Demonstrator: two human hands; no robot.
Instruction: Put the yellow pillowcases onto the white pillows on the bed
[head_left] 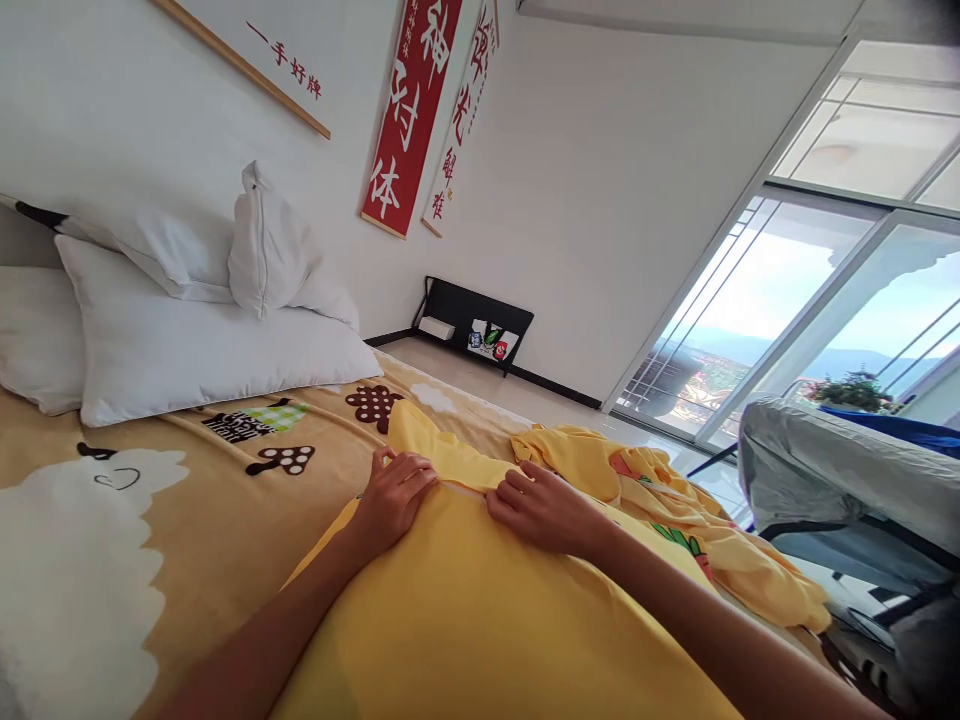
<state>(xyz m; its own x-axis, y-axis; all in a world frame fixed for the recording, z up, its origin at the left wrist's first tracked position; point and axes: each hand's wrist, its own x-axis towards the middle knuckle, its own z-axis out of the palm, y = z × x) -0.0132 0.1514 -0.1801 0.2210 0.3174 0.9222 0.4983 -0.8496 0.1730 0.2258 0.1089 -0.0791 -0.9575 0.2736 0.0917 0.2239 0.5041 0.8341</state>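
Observation:
A plain yellow pillowcase spreads over the front of the bed, close to my body. My left hand pinches its far edge, fingers curled over the cloth. A short way to the right, my right hand has its fingers closed on the same edge. Between the hands the edge is drawn fairly straight, with a thin pale strip beneath it. A loose flap of yellow cloth stands up beyond my left hand. Whatever fills or lies under the pillowcase is hidden.
Crumpled yellow printed bedding lies on the right side of the bed. White pillows are piled at the left. A tan patterned blanket covers the mattress. Beyond stand a low black shelf and, at right, a grey-covered piece of furniture.

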